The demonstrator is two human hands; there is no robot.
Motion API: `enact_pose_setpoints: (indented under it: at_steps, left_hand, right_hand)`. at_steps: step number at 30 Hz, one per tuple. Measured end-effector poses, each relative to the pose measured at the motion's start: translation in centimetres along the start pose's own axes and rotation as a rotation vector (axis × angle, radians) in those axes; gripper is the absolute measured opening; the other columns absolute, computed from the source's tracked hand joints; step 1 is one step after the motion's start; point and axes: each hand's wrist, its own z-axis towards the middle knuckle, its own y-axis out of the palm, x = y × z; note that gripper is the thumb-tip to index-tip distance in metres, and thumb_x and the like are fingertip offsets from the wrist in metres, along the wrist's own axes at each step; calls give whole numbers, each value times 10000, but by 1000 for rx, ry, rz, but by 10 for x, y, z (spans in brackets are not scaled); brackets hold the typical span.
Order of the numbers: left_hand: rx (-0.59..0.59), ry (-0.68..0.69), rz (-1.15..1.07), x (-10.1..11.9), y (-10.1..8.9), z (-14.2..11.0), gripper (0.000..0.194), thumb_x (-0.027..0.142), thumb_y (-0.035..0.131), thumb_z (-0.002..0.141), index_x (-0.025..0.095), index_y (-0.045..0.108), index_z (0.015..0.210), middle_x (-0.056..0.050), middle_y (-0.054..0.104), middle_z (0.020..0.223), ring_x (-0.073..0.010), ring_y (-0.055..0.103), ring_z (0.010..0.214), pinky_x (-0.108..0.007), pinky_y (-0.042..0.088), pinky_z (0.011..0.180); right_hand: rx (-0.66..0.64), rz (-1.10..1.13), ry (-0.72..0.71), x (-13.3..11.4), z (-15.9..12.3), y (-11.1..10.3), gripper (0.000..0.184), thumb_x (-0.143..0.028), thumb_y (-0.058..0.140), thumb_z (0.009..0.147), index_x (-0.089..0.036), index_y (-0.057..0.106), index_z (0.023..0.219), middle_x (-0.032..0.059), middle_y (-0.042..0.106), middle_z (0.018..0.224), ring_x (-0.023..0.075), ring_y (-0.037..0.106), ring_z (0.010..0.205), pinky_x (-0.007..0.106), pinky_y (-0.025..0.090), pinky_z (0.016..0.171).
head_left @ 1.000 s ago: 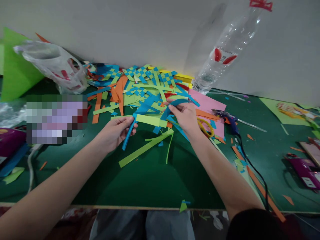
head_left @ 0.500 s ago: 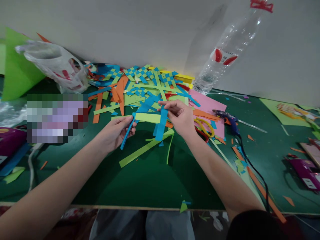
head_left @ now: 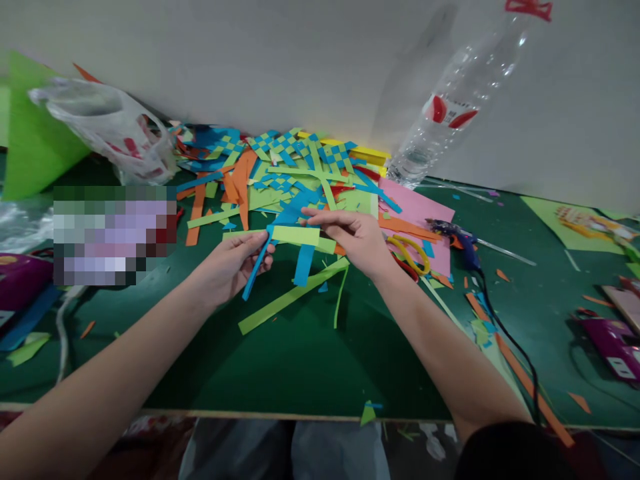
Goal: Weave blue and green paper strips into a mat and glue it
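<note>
My left hand (head_left: pixel 227 263) is closed on the crossing of a narrow blue paper strip (head_left: pixel 253 273) and a light green strip (head_left: pixel 295 235) that runs to the right. My right hand (head_left: pixel 357 240) pinches a wider blue strip (head_left: pixel 304 264) that hangs down across the green strip. Behind both hands lies a heap of cut and woven blue, green and orange paper strips (head_left: pixel 280 170) on the green table (head_left: pixel 300 360).
Yellow-handled scissors (head_left: pixel 413 253) lie on pink paper (head_left: pixel 417 210) right of my right hand. A glue gun (head_left: pixel 463 243) with a black cable, a leaning clear plastic bottle (head_left: pixel 450 110), a plastic bag (head_left: pixel 107 130) and a long green strip (head_left: pixel 290 297) are nearby.
My right hand has carried the wide blue strip leftward along the green strip, from curved in the air to hanging straight down. My left hand has stayed in place.
</note>
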Motion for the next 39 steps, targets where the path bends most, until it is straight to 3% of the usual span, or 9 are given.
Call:
enact_pose_setpoints:
  at_steps: [7,13,24,32,39]
  left_hand:
    - [-2,36,-7,-1,-2,1,190,163,627,887,144,598,700,17,622,611,-63,569,480,-153,519,490]
    - [-51,81,17,-4,-7,1,151,207,700,848,130,636,735,3,667,672,-69,603,558,-150,543,565]
    - [-41,195,169,-9,-5,-3,104,242,726,811,147,705,774,-5,671,697,-100,613,629,-183,524,580]
    - [-63,235,170,-11,-1,-4,77,244,725,780,186,721,730,-42,653,764,-136,606,709,-226,527,672]
    - [-35,341,219,-15,-5,-1,136,288,788,731,170,724,746,-1,656,766,-98,582,728,-180,488,700]
  right_hand:
    - [5,52,228,-1,1,3,268,-202,568,845,-259,750,1033,-4,720,1181,173,667,1084,356,564,949]
    - [-29,135,147,-1,0,8,351,-218,779,704,-238,721,1049,31,710,1208,215,602,1233,377,559,976]
    - [-101,218,137,-2,-2,11,404,-171,768,666,-214,683,1059,33,693,1236,231,665,1148,415,535,1016]
    - [13,156,211,7,1,11,321,-173,751,646,-231,696,956,10,754,998,211,708,1009,402,570,933]
    - [29,66,264,5,1,12,299,-251,824,608,-198,702,876,21,731,855,182,699,851,347,582,802]
